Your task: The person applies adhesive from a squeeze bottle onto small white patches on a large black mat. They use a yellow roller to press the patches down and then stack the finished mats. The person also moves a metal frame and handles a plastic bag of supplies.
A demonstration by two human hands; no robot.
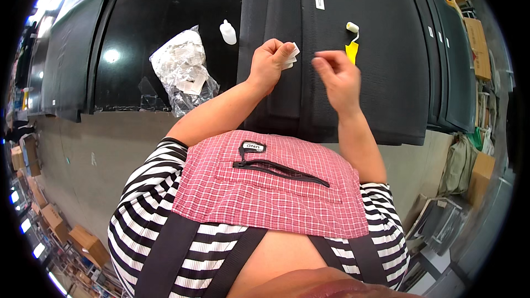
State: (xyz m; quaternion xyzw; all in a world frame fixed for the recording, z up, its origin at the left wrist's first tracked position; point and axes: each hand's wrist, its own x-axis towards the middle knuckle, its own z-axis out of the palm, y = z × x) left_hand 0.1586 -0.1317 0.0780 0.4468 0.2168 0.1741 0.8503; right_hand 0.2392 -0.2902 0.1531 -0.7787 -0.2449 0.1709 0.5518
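Observation:
My left hand point(268, 65) is closed round a small stack of white labels point(291, 57), whose edges fan out past the thumb. It hovers over a black ribbed mat point(364, 99) with a raised fold. Just right of it, my right hand point(338, 77) is slightly blurred, thumb and forefinger brought close together in a pinch; whether anything is between them cannot be made out. Beyond the right hand lies a small roller point(352, 28) with a white head and a yellow handle point(351, 51). One white label point(319, 2) sits on the mat's far part.
A clear plastic bag point(185, 66) of white labels lies on the shiny black table point(132, 33) at left, with a white bottle point(227, 32) beside it. More black mats point(455, 72) are stacked at right. Cardboard boxes point(478, 49) stand along the right side.

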